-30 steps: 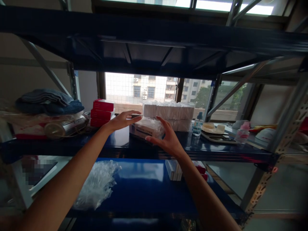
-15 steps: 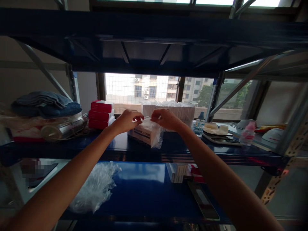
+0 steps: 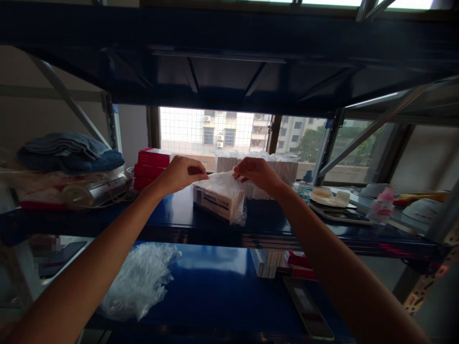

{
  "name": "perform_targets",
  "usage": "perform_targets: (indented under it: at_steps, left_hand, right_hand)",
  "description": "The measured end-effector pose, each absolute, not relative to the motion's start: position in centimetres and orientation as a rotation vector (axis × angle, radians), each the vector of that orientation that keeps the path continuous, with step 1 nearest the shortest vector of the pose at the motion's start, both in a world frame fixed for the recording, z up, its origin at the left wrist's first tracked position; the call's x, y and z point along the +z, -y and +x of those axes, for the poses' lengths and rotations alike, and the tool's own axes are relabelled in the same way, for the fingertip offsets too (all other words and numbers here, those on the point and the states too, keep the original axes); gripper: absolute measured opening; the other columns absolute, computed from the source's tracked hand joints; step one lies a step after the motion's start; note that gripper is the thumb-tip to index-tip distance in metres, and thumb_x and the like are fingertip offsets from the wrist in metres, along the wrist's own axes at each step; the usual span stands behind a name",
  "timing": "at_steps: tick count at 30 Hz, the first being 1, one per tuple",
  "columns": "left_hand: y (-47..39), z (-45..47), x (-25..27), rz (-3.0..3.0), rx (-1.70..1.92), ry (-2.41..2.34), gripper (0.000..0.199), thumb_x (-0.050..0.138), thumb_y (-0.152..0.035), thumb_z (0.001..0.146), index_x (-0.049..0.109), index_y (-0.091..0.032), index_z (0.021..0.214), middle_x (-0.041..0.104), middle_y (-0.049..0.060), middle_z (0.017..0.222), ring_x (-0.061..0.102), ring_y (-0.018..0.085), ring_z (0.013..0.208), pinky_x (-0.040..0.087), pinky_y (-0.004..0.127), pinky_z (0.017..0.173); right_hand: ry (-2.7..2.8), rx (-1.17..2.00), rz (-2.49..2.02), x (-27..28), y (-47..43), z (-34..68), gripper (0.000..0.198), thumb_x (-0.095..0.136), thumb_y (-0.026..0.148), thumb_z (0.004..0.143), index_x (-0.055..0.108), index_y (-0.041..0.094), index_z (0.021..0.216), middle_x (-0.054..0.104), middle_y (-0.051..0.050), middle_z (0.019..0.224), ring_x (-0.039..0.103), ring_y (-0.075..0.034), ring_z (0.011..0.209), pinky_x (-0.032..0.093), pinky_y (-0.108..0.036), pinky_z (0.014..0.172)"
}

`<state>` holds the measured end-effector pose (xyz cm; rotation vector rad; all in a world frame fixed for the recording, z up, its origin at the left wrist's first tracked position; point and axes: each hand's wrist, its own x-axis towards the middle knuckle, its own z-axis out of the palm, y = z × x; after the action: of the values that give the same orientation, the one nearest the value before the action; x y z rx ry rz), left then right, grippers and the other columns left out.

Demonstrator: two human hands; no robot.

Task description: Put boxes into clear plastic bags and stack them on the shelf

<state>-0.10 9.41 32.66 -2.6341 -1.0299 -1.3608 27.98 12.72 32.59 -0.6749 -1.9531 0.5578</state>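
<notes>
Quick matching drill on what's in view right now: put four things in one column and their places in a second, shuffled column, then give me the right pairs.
Things:
1. plastic-wrapped box
2. red boxes
3. crumpled plastic
4. folded blue towels

Places:
A. lower shelf, left of centre
B. far left of the upper shelf, on top of a pile
C. stacked on the upper shelf, behind the left hand
D. middle of the upper shelf, its wrap pinched by the left hand and the right hand

Pairs: 1-D, 2-C, 3-A, 4-B
</notes>
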Motion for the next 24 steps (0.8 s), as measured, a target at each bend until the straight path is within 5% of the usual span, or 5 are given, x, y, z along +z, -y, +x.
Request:
perform_targets:
  at_steps: [8, 11, 15, 18, 24]
  left_hand:
    - [-9.1, -2.8, 32.0, -2.561, -0.854, 1.234, 0.022, 0.067, -0.039, 0.087, 0.07, -0.018, 0.079, 0.073, 0.005, 0.073, 0.068, 0.021, 0.069, 0.045, 0.029, 0.064]
    - [-8.5, -2.6, 30.5, -2.621, -0.977, 1.396, 0.034, 0.055, -0.05, 0.096, 0.069, -0.019, 0.102, 0.074, 0.005, 0.075, 0.07, 0.022, 0.069, 0.048, 0.029, 0.065]
    - [-8.8, -1.2, 28.0, -2.679, -1.15, 1.662, 0.065, 0.046, -0.07, 0.097, 0.05, -0.028, 0.147, 0.078, 0.008, 0.11, 0.075, 0.024, 0.082, 0.054, 0.031, 0.071]
    - [-9.7, 0.3, 26.7, -2.707, -1.278, 1.72, 0.071, 0.052, -0.074, 0.092, 0.052, -0.03, 0.148, 0.072, 0.009, 0.13, 0.073, 0.026, 0.1, 0.056, 0.031, 0.077]
    - [-9.9, 3.5, 29.3, -2.824, -1.409, 1.705, 0.077, 0.059, -0.072, 0.089, 0.049, -0.029, 0.151, 0.075, 0.009, 0.111, 0.073, 0.025, 0.09, 0.059, 0.032, 0.071]
  right_hand:
    - [2.041, 0.207, -0.921, 28.9, -13.1, 29.0, 0.019, 0.069, 0.038, 0.087, 0.072, 0.019, 0.085, 0.076, -0.008, 0.087, 0.072, -0.025, 0.085, 0.058, -0.038, 0.077]
    - [1.95, 0.565, -0.908, 27.1, -11.1, 29.2, 0.042, 0.06, 0.056, 0.092, 0.069, 0.022, 0.116, 0.076, -0.008, 0.097, 0.073, -0.026, 0.088, 0.06, -0.035, 0.068]
    - [1.934, 0.614, -0.919, 25.7, -7.0, 27.4, 0.095, 0.075, 0.064, 0.081, 0.033, 0.033, 0.16, 0.075, -0.008, 0.117, 0.075, -0.027, 0.096, 0.06, -0.036, 0.075]
    - [1.914, 0.204, -1.076, 25.1, -5.0, 25.0, 0.101, 0.089, 0.053, 0.067, 0.045, 0.031, 0.155, 0.077, -0.008, 0.108, 0.074, -0.03, 0.095, 0.058, -0.039, 0.082]
    - [1.695, 0.1, -1.159, 25.8, -4.9, 26.3, 0.072, 0.085, 0.047, 0.069, 0.065, 0.028, 0.136, 0.073, 0.001, 0.074, 0.071, -0.023, 0.071, 0.055, -0.033, 0.067]
